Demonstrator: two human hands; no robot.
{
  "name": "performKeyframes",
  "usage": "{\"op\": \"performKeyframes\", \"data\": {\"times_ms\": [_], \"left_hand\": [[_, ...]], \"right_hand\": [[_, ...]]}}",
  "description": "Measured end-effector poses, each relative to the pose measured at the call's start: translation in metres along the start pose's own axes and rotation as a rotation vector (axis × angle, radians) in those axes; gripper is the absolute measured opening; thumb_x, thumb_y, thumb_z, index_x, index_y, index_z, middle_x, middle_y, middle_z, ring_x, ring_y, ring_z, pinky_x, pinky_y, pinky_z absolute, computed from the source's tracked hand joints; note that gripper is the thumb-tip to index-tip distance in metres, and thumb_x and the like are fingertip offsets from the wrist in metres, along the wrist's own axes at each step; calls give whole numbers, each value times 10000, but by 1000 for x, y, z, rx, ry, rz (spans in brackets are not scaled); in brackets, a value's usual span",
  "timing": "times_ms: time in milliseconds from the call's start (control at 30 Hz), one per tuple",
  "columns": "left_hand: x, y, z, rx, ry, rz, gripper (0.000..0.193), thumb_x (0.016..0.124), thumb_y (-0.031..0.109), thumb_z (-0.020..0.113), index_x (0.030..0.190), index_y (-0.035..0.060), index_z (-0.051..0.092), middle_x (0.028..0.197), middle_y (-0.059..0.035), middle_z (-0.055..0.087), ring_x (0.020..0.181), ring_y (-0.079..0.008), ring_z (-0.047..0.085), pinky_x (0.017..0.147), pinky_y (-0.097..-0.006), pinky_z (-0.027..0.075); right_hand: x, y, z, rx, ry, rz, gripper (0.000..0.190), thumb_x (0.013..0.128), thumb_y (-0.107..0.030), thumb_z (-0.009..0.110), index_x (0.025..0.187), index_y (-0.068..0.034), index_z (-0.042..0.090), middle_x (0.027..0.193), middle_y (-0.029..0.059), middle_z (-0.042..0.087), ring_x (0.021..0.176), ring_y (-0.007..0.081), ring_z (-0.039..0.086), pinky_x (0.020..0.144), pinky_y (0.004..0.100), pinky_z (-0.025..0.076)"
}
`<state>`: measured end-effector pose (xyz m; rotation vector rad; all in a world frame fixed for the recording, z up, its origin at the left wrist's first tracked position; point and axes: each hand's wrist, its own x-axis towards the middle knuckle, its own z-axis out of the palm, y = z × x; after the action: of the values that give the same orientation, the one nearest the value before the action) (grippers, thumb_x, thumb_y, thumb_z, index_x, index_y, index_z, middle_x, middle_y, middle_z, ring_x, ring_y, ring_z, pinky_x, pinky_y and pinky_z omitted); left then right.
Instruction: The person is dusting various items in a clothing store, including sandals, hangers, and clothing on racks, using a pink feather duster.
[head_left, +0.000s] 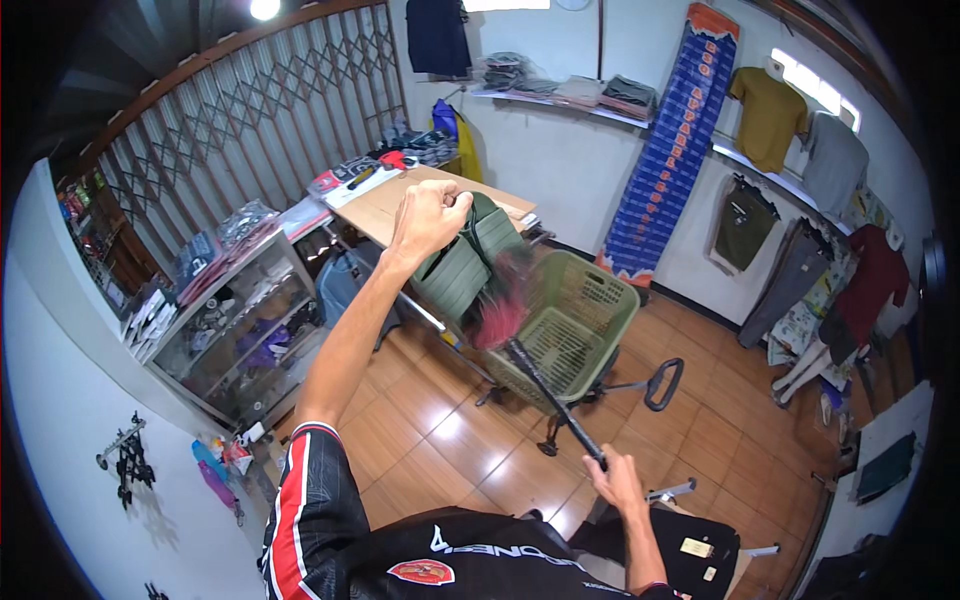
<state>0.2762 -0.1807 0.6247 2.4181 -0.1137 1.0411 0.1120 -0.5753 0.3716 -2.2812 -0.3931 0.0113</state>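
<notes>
My left hand (431, 217) is raised in front of me and grips the top of an olive-green tactical vest or bag (450, 281) with rows of webbing. It hangs at the near end of a wooden-topped table (375, 210). In my right hand (624, 478), low and to the right, is the black handle of a feather duster (559, 401). The duster's reddish, dark head (501, 315) is blurred and lies close to the webbed item's lower right side; whether they touch is unclear.
A green plastic basket (626, 315) on a wheeled cart stands beyond the duster, its loop handle (664, 385) reaching right. At left is a glass display cabinet (300, 259). A tall blue banner (660, 165) leans on the wall. Black garments (701, 555) lie at lower right.
</notes>
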Motion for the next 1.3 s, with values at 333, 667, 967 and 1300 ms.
{"op": "performKeyframes", "data": {"times_ms": [333,667,967,1300], "left_hand": [[-66,-64,-156,3,61,-74,225,849,183,645,767,-24,677,528,-36,548,495,-64,479,473,-286,371],[-158,-113,-292,216,-21,-151,209,868,178,649,869,-30,671,621,-97,591,567,-105,523,542,-309,415],[-237,-133,-381,439,-193,-35,133,859,98,618,972,31,638,904,-128,634,861,-344,613,750,-395,485],[-288,-146,-440,488,43,-86,173,822,-92,508,954,-6,579,936,-130,604,770,-304,601,712,-347,480]], "right_hand": [[-26,-88,81,248,268,-84,202,932,-180,578,855,-14,493,552,55,474,456,161,502,435,337,391],[-31,-161,157,1155,412,-12,166,1015,-180,434,888,-74,448,587,-15,405,436,72,391,378,226,363],[4,-197,166,698,-15,-14,205,940,-175,581,801,-43,508,507,17,434,423,112,429,399,275,348],[54,-183,249,-336,-455,-755,94,854,-104,631,885,-16,617,581,158,509,522,218,544,532,376,447]]}}
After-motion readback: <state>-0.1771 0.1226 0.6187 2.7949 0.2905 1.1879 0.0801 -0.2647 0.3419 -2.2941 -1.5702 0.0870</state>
